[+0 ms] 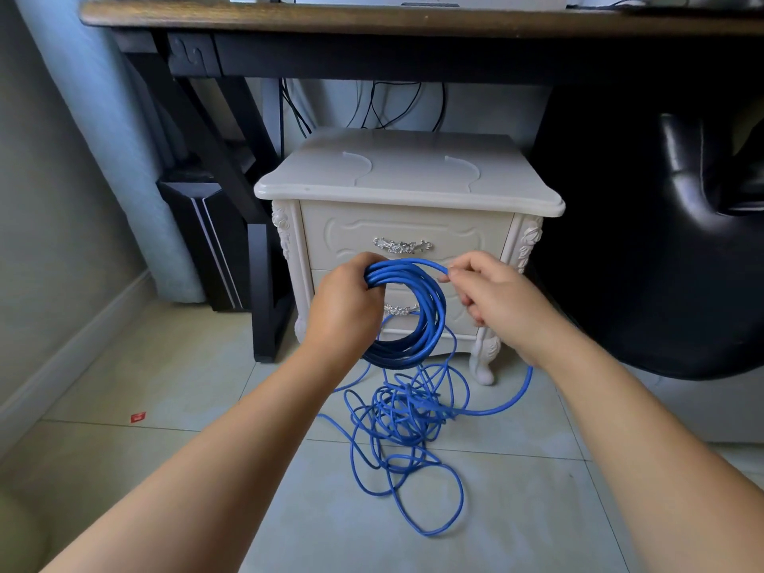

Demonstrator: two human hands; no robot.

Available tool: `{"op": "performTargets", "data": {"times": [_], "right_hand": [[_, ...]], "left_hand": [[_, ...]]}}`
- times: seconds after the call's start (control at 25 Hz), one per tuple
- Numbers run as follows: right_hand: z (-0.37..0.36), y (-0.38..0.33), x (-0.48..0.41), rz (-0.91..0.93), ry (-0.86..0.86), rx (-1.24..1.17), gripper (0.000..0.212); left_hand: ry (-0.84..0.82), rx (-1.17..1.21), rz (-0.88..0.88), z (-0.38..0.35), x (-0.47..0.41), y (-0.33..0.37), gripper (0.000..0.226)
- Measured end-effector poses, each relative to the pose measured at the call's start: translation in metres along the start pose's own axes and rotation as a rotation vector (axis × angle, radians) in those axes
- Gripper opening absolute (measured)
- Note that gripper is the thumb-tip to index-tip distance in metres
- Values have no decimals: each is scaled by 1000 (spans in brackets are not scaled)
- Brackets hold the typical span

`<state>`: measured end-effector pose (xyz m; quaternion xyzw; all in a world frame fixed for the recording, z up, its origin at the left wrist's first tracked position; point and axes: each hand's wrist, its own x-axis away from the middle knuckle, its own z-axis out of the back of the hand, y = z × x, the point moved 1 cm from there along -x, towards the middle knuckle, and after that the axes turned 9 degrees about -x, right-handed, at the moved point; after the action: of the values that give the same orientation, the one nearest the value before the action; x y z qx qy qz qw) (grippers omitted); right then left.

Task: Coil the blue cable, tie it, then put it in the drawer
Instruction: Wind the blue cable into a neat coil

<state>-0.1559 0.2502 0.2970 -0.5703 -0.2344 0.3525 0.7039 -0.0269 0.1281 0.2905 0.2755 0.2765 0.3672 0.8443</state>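
My left hand (345, 308) grips the top of a round coil of blue cable (430, 320) made of several loops, held upright in front of a white nightstand. My right hand (492, 291) pinches a strand of the same cable at the coil's upper right. The rest of the cable lies in a loose tangle (405, 415) on the tiled floor below, with a strand running up past my right wrist. The nightstand's upper drawer (407, 235) is closed, with a silver handle (402, 245). My hands and the coil partly hide the lower drawer (459, 312).
The white nightstand (409, 175) stands under a dark wooden desk (372, 18) with black legs. A black office chair (678, 225) is at the right, a black computer case (206, 237) at the left. A small red scrap (138, 417) lies on the floor.
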Motion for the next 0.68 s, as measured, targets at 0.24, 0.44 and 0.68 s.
{"op": "performTargets", "data": {"times": [0.24,0.44,0.68], "right_hand": [[-24,6,15,-33,-10,-7,46],[-47,14,27,-152,-63,-129,25],[-57,19,21,-214,174,-501,13]], "left_hand": [[110,389,166,-2,-1,-3,19],[204,621,373,-2,3,-2,25],[41,969,578,-19,25,16,20]]}}
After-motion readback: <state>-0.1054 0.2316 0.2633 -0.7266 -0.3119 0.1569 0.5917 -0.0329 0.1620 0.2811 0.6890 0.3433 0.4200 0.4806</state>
